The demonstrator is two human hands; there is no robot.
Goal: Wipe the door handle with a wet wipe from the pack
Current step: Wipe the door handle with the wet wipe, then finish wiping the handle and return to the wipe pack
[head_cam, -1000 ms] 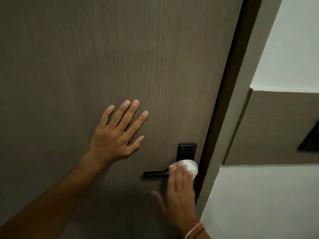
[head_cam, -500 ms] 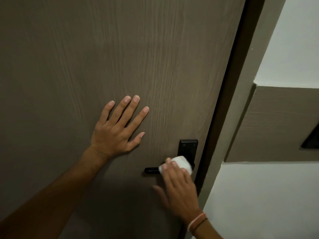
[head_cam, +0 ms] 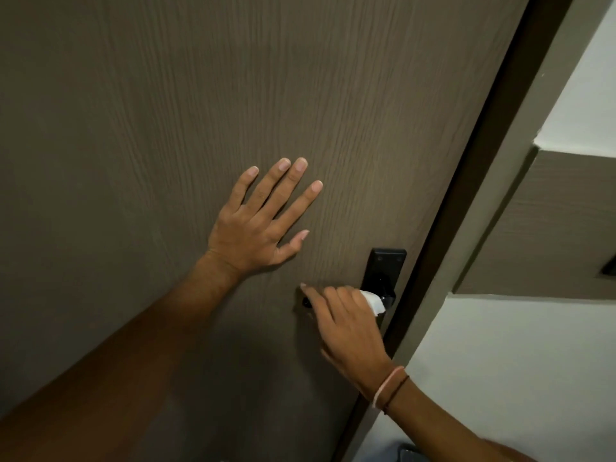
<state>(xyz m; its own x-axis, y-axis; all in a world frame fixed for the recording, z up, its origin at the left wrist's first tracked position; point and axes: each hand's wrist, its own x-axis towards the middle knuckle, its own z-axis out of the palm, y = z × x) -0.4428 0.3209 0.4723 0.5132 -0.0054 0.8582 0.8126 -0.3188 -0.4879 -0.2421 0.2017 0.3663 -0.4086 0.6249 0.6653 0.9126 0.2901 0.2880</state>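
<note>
A black door handle (head_cam: 383, 281) with a rectangular backplate sits near the right edge of a brown wood-grain door (head_cam: 233, 95). My right hand (head_cam: 346, 325) lies over the lever and covers most of it; only its left tip peeks out. A white wet wipe (head_cam: 375, 302) is pressed between that hand and the lever, showing at the hand's right side. My left hand (head_cam: 260, 225) rests flat on the door with fingers spread, up and left of the handle. The wipe pack is not in view.
A dark door frame (head_cam: 473, 181) runs diagonally right of the handle. Beyond it is a white wall (head_cam: 500, 361) with a brown panel (head_cam: 550, 228) bearing a dark fitting (head_cam: 610, 270) at the right edge. A bluish object (head_cam: 396, 453) shows at the bottom.
My right hand has slid left along the lever with the wipe, now covering nearly all of it. The left hand stays flat on the door.
</note>
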